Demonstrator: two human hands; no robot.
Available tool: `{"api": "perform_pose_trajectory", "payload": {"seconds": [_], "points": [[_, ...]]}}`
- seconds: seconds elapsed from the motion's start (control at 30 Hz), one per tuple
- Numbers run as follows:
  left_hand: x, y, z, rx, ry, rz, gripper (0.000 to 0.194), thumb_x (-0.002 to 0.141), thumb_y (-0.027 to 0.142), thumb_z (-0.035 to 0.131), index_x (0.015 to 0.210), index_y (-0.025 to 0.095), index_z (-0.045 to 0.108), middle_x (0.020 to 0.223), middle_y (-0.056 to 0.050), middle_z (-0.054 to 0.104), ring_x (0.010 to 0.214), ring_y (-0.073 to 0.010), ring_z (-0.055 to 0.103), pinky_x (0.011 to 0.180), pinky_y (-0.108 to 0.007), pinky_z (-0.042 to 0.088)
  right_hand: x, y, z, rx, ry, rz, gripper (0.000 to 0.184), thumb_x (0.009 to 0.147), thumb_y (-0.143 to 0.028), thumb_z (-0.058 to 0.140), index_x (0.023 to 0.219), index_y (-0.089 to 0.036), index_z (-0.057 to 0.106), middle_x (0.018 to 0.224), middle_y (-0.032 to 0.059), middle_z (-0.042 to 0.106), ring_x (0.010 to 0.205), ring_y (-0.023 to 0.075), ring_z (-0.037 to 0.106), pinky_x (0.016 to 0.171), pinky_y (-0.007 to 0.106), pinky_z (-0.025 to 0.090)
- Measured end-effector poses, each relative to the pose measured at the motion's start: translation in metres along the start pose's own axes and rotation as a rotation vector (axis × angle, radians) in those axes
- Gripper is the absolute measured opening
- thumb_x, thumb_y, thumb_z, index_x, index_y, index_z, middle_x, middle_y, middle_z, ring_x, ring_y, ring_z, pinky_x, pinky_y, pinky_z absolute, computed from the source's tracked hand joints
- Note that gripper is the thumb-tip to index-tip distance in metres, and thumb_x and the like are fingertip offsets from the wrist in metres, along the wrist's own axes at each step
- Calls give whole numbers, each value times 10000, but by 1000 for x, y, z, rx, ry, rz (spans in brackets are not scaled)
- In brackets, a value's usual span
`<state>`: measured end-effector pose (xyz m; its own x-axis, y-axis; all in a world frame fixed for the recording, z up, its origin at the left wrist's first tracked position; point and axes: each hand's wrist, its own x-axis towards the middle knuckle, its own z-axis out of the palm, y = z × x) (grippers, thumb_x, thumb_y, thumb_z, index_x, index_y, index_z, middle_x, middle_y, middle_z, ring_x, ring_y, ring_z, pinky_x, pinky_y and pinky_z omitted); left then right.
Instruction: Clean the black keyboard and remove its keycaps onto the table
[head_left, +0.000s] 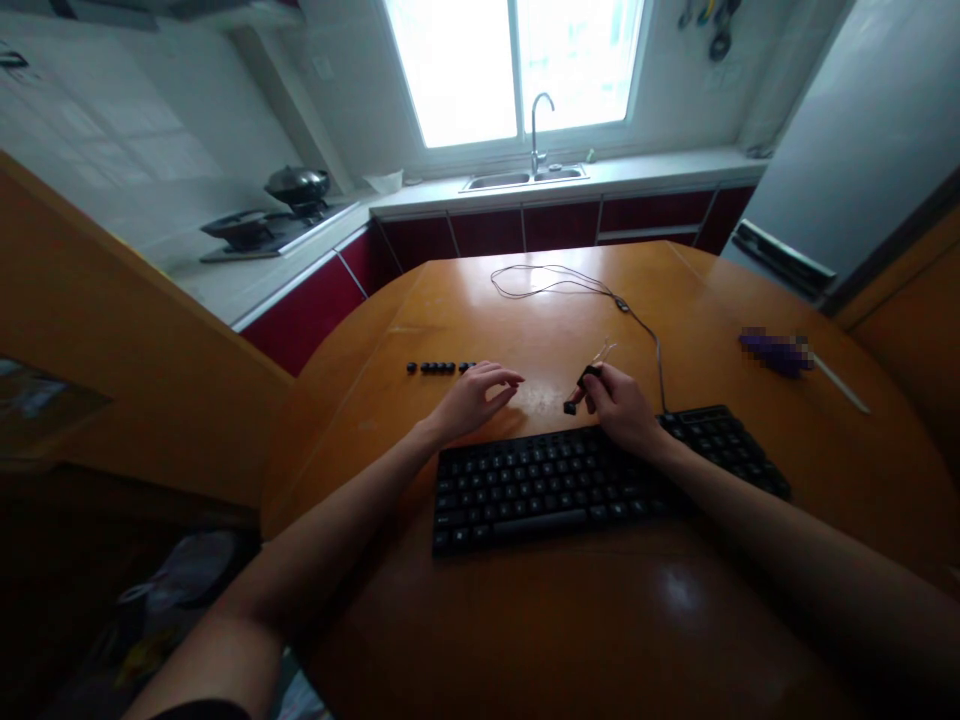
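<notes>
A black keyboard (570, 485) lies on the round wooden table (570, 620) in front of me. My right hand (619, 405) rests on the keyboard's top edge and pinches a small wire keycap puller (592, 372); a black keycap (570, 407) sits at its lower tip. My left hand (476, 398) hovers just beyond the keyboard's upper left corner, fingers loosely spread and holding nothing. A short row of removed black keycaps (441, 368) lies on the table left of that hand. The keyboard's cable (570, 285) loops away across the table.
A purple, blurred object (776, 352) and a white stick (840, 385) lie at the table's right. Behind the table runs a kitchen counter with a sink and tap (536, 165), and a stove with a wok (296, 190) at left. A fridge (847, 150) stands right.
</notes>
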<state>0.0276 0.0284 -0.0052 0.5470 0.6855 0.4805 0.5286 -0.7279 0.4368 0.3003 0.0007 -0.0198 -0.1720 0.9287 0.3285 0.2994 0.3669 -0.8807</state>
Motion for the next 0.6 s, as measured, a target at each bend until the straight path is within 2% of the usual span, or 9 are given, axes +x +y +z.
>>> {"api": "perform_pose_trajectory", "payload": {"seconds": [0.13, 0.27, 0.43, 0.6], "points": [[12, 29, 1, -22, -100, -31, 187, 940, 278, 694, 1120, 228, 696, 1015, -42, 754, 920, -196, 674, 882, -385, 526, 2, -1, -1, -2, 69, 6, 315, 1005, -402, 467, 795, -203, 594, 669, 27, 638, 574, 153, 533, 582, 294, 396], [24, 51, 24, -20, -155, -33, 236, 901, 289, 751, 1108, 226, 658, 1005, -37, 735, 894, -194, 680, 826, -360, 541, 3, -2, -1, 5, 101, -18, 323, 1000, -399, 473, 775, -204, 598, 612, 0, 569, 559, 151, 517, 575, 294, 387], [32, 58, 46, 89, -107, 86, 142, 959, 237, 675, 1084, 213, 614, 1020, -42, 719, 927, -198, 664, 839, -351, 530, 3, 1, -1, 25, 102, -41, 324, 1002, -414, 473, 772, -211, 577, 632, -1, 571, 587, 154, 533, 596, 297, 405], [29, 55, 45, 273, -93, 174, 239, 996, 228, 611, 1235, 242, 623, 1078, -56, 703, 1016, -225, 627, 902, -384, 501, 3, 3, 1, 33, 85, 17, 276, 1000, -431, 467, 834, -222, 538, 627, -14, 589, 572, 155, 575, 578, 288, 419]]}}
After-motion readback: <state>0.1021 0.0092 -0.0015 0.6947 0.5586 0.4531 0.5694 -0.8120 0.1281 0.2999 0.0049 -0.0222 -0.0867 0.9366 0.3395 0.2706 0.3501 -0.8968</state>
